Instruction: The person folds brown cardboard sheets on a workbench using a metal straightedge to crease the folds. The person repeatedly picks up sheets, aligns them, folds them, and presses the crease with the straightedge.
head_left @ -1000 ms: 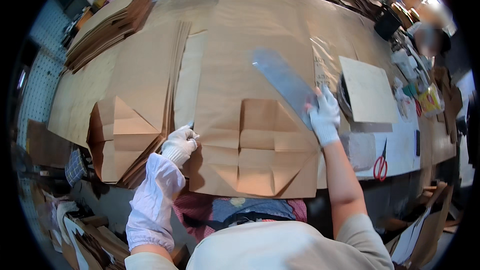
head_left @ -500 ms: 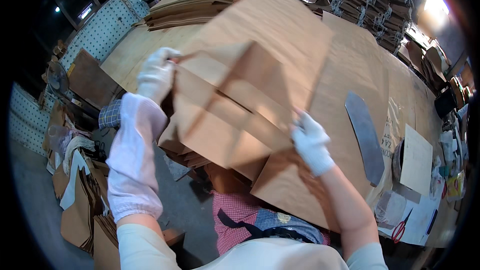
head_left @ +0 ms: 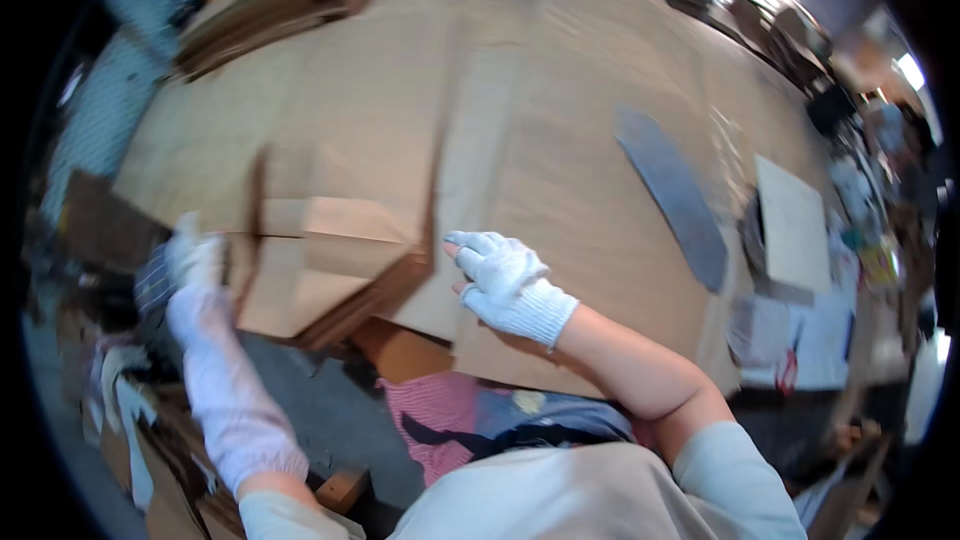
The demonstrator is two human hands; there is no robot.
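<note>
A stack of large brown paper bags (head_left: 360, 120) with folded ends lies at the left front of the table, its near corner over the edge. The top bag's folded end (head_left: 320, 270) faces me, its flaps creased down. Just off the left side of this end is my left hand (head_left: 195, 252), in a white glove and a pale sleeve; motion smears its fingers. My right hand (head_left: 505, 285), in a white fingerless-tipped glove, hovers right of the stack over brown sheet paper (head_left: 590, 210). Its fingers are loosely bent, thumb apart, with nothing seen between them.
A grey pointed flat plate (head_left: 675, 200) lies on the paper to the right. Beyond it are a pale board (head_left: 793, 220) and red-handled scissors (head_left: 787, 372). Another brown paper stack (head_left: 280, 5) stands at the far left. Folded brown pieces (head_left: 165, 460) stand at the lower left.
The paper bag held up between both hands now lies on the stack. My right hand has let go and moved left in the view; my left hand has moved left and down. The view has shifted.
</note>
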